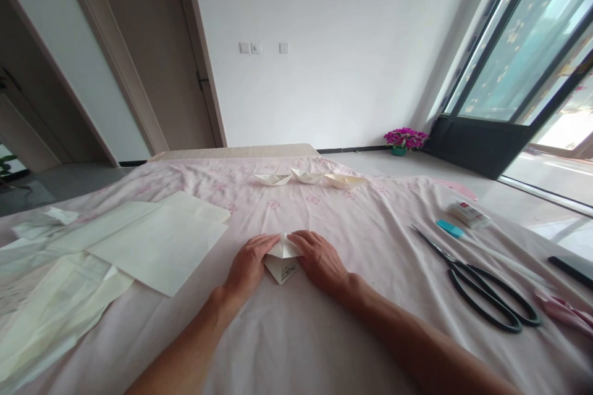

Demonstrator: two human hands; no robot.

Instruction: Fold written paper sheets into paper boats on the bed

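Between my hands, on the pink cloth, is a small piece of folded paper [280, 266] with a pointed lower corner and some dark print on it. The fingers of my left hand [252, 261] are closed on its left edge. My right hand [319, 261] grips the right edge, fingers bent over the top. Part of the paper is hidden under the fingers. Farther back stand three folded paper boats: a white one [273, 179] on the left, another white one [306, 177] in the middle, and a cream one [345, 181] on the right.
Flat paper sheets [171, 241] lie to the left, beside crumpled plastic wrapping [60, 308]. On the right are black-handled scissors [482, 290], a light blue object [449, 228] and a small white pack [467, 213]. A pink cloth [259, 345] covers the surface.
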